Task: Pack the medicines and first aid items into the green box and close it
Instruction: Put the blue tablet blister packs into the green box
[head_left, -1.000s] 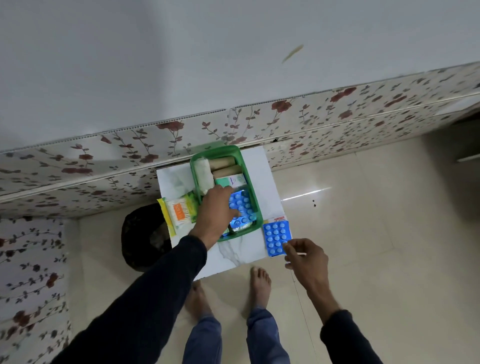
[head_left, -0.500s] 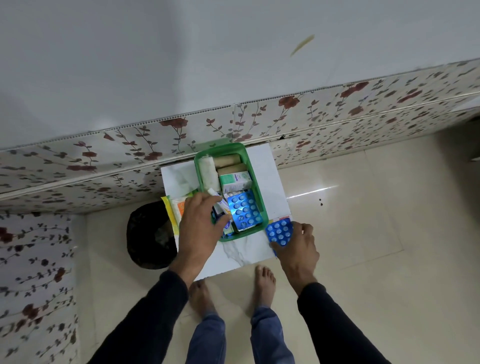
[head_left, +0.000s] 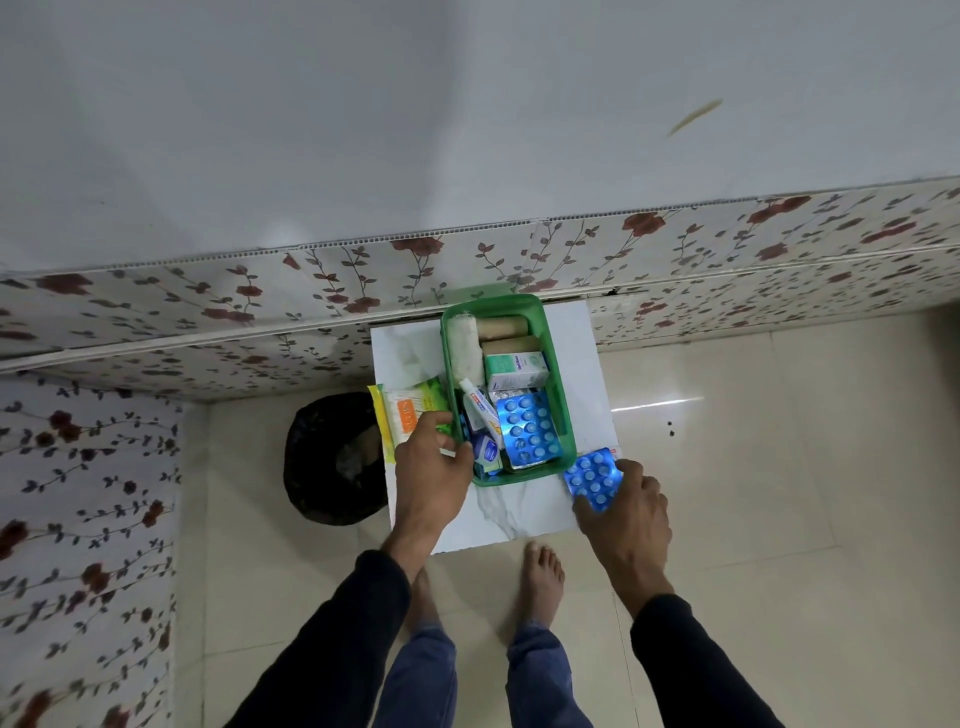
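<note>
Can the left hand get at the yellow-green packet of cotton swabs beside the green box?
Probably yes. The left hand sits at the green plastic box's near-left corner, fingertips already at the yellow-green packet of cotton swabs. The packet lies uncovered on the white marble-patterned tabletop.

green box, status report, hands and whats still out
Left hand at the box's near left corner, reaching toward the cotton swab packet. Right hand on the loose blue blister pack. Green box open, mostly packed.
</note>
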